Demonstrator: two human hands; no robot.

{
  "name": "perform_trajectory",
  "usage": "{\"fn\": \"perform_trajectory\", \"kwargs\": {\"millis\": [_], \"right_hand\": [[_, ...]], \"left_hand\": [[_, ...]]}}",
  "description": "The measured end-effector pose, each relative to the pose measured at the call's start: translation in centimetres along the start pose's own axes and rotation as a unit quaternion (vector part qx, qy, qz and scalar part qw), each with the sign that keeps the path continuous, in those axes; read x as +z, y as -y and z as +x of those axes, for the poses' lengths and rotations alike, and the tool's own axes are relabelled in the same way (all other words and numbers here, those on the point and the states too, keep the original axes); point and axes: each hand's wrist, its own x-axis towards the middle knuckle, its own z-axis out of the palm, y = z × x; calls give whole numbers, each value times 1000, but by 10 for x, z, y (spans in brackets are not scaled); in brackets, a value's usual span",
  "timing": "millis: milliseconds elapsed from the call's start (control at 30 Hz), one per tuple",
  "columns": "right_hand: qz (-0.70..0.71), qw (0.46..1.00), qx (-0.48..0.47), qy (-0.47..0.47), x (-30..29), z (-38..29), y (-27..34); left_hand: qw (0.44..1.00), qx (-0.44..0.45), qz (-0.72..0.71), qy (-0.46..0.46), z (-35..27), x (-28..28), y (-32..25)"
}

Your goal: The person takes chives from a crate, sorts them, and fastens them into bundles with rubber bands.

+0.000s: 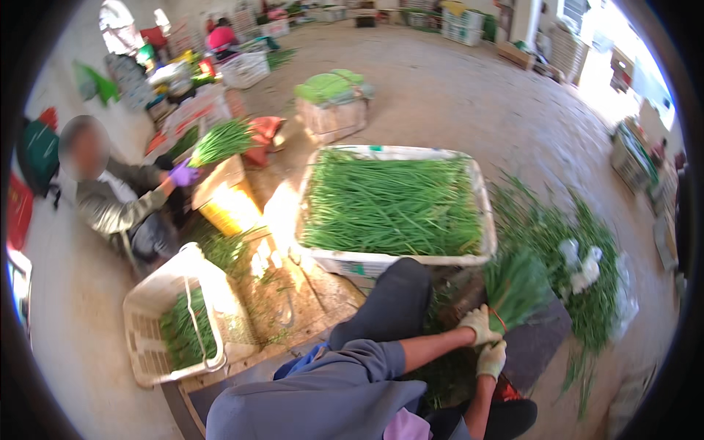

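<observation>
A bundle of long green stalks, resembling chives, lies before me at the right, its tips fanned away from me. An orange-red band crosses it near the gathered end. My left hand, in a pale glove, grips the bundle beside that band. Closer to my body, my right hand, gloved too, closes on the bundle's lower end; its fingertips are partly hidden. Under and right of the bundle is a dark flat board.
A white crate full of stalks stands ahead. Loose greens heap at the right. Left are a tilted white basket, a yellow container and a seated person holding greens. A green-topped box stands beyond.
</observation>
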Motion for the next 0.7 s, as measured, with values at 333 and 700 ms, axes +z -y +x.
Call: {"fn": "perform_trajectory", "kwargs": {"millis": [333,700], "right_hand": [[171,976,-104,82,23,25,-60],[453,882,19,131,53,-4,-17]], "left_hand": [[996,-41,84,-3,-14,-4,-22],[976,54,185,-103,-3,-18,-14]]}}
